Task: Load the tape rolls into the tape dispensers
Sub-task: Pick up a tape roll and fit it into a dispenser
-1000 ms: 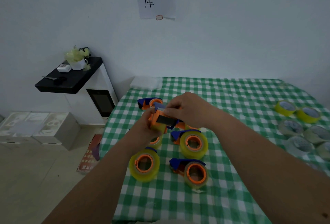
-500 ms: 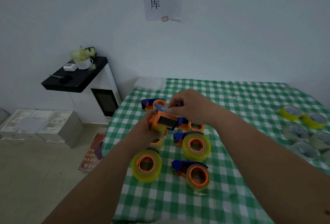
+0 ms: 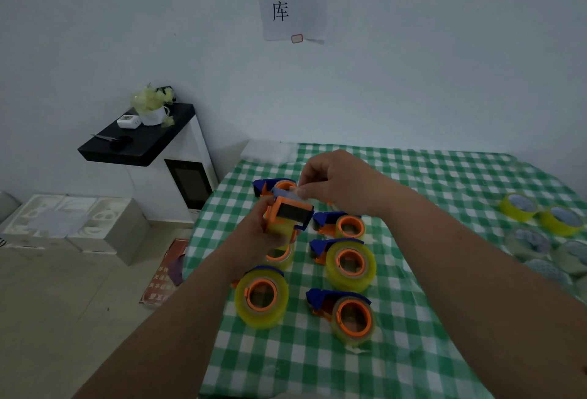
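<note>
We work over a table under a green-and-white checked cloth (image 3: 422, 182), its left edge falling to the floor just beside our left forearm. On the cloth near us lie five orange-and-blue plastic tape dispensers already carrying yellowish clear rolls: one at the near left (image 3: 262, 298), one at the near right (image 3: 351, 316), a fatter one above it (image 3: 349, 263), a smaller one beyond that (image 3: 344, 225) and one at the far side (image 3: 276, 184). Spare loose tape rolls, yellow and clear (image 3: 540, 233), sit well apart at the right edge.

Held above these is the orange-bodied dispenser with a dark window (image 3: 289, 212), which is the one in hand. Our left hand (image 3: 254, 233) wraps it from below and the left, fingers curled round the body. Our right hand (image 3: 336, 185) is up and to the right of it, thumb and forefinger pinching the loose clear tape end (image 3: 300, 192) just over the blue cutter at the top.

We judge the next move is drawing that tape end across the cutter; the right hand is the nearer one. There is open air above and toward the wall, while the loaded dispensers crowd below.
</note>
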